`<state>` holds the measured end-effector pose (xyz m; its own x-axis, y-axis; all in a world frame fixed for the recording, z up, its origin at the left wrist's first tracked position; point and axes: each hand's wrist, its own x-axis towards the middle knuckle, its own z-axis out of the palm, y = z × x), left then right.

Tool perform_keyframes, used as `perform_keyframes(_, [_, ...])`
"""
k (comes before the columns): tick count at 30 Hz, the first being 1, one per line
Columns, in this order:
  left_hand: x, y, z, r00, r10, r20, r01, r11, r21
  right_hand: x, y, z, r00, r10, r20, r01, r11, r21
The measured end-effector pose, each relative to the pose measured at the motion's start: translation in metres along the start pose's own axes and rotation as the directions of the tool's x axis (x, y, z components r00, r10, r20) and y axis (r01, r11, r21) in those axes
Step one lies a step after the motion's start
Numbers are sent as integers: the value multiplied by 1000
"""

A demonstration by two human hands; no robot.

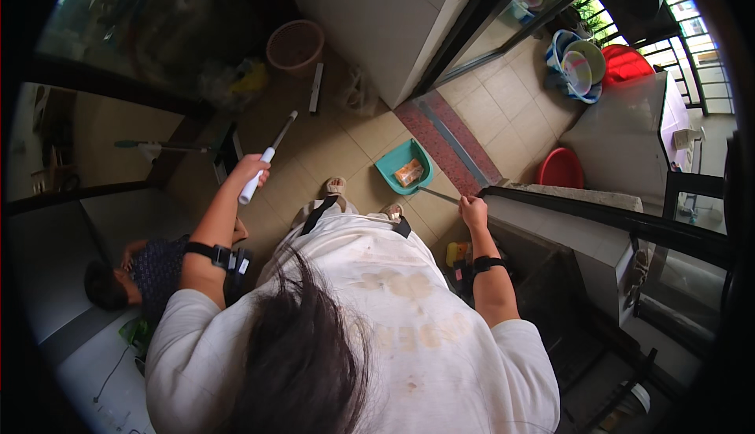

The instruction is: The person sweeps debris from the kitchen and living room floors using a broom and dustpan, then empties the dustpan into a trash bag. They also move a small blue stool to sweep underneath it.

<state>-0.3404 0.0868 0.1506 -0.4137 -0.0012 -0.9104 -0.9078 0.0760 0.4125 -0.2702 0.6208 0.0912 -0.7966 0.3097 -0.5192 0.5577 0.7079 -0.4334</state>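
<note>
My left hand (pixel 253 168) grips a white and metal pole (pixel 268 154) by its white sleeve. Past the pole's far tip, a flat white strip (pixel 316 88) is near the floor; whether it joins the pole is unclear. My right hand (pixel 473 210) is closed around the end of a thin handle (pixel 437 194), which runs to a teal dustpan (pixel 386 165) on the tiles ahead of my feet. An orange and white packet (pixel 408 172) lies inside the dustpan.
A woven plastic basket (pixel 295 48) and a clear plastic bag (pixel 358 93) stand by the wall. A red stone threshold (pixel 451 142) leads to stacked basins (pixel 575 68) and a red basin (pixel 560 168). Another person (pixel 159 269) is low at the left. A dark frame (pixel 590 213) borders the right.
</note>
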Motion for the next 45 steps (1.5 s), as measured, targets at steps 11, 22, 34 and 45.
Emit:
perform_keyframes(11, [107, 59, 21, 984, 29, 175, 72, 835, -545, -35, -9, 15, 1000, 16, 9, -15, 999, -33])
perform_keyframes(22, [72, -5, -37, 990, 19, 142, 85, 719, -690, -42, -32, 30, 999, -40, -22, 37, 991, -129])
perform_keyframes(34, [71, -24, -54, 992, -36, 121, 68, 961, -267, -47, -36, 67, 1000, -1, -16, 0, 998, -61])
perform_keyframes(45, [204, 53, -17, 936, 112, 334, 181, 662, -728, -80, -30, 85, 993, 72, -89, -72, 997, -2])
